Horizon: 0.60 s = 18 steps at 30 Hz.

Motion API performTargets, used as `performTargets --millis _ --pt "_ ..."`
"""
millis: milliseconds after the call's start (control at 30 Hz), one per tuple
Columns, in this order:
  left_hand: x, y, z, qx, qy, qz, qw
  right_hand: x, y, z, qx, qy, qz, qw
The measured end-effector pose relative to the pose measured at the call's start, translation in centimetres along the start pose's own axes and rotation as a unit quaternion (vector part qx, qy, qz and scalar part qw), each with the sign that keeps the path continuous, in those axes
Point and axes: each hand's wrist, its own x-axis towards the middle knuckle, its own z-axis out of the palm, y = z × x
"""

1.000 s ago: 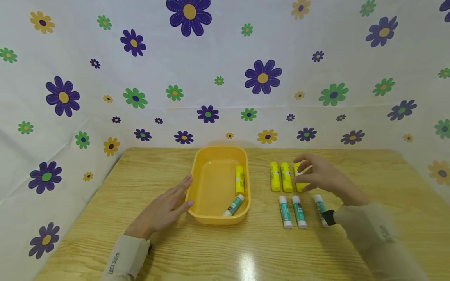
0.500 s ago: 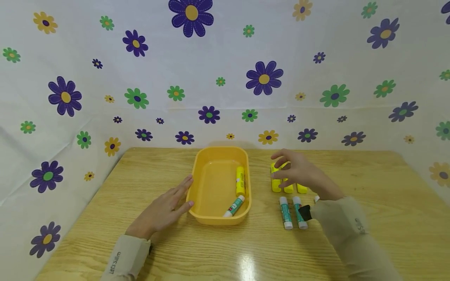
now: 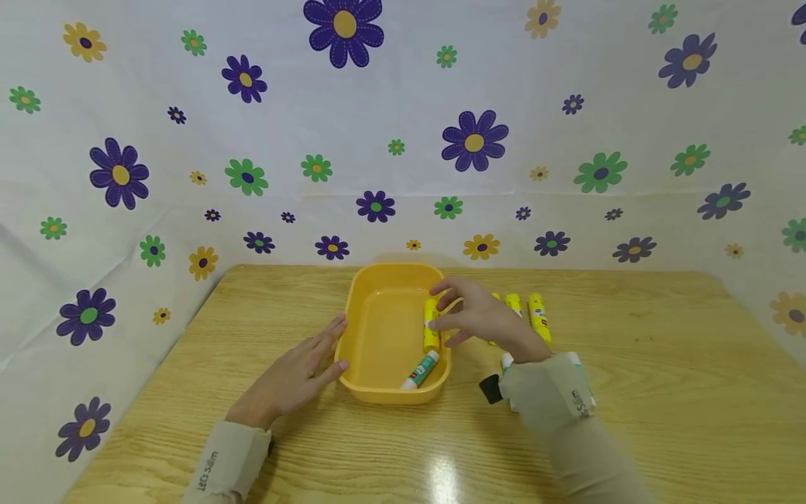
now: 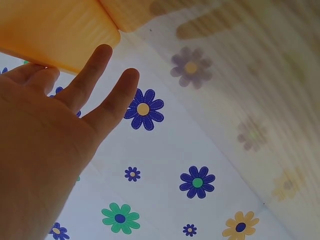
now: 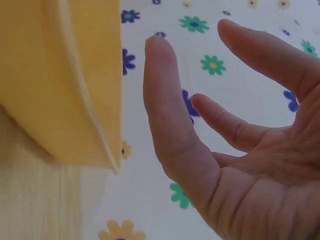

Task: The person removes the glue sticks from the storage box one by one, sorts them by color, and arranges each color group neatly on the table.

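My left hand [image 3: 292,378] rests its straight fingers against the left wall of a yellow plastic tray [image 3: 393,396]. At the tray's right rim hovers my right hand [image 3: 481,315], fingers loosely bent and apart; the right wrist view shows nothing between them. Inside the tray a yellow glue stick [image 3: 431,336] lies along the right wall, partly behind the right fingertips. Below it, a green-and-white glue stick [image 3: 420,371] lies slantwise in the near right corner. Right of the tray lies a row of yellow glue sticks [image 3: 539,318], partly covered by the right hand.
Nearer me, green-and-white glue sticks [image 3: 507,361] are mostly hidden under the right sleeve [image 3: 550,392]. The wooden table [image 3: 661,364] ends at the back against a white cloth with printed flowers [image 3: 475,143], which also rises along the left side.
My right hand has moved left, from above the yellow glue sticks on the table to the tray's right rim. My left hand has stayed against the tray, and the glue sticks lie as before.
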Motion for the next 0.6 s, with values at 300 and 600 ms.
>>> performTargets --millis 300,600 --pt "0.1 -0.2 0.1 0.003 0.001 -0.001 1.0000 1.2 0.0 3.7 -0.029 -0.041 0.029 0.9983" --pt "0.0 -0.1 0.0 0.006 -0.003 -0.008 0.9999 2.0 0.4 5.9 -0.152 -0.078 0.035 0.9847"
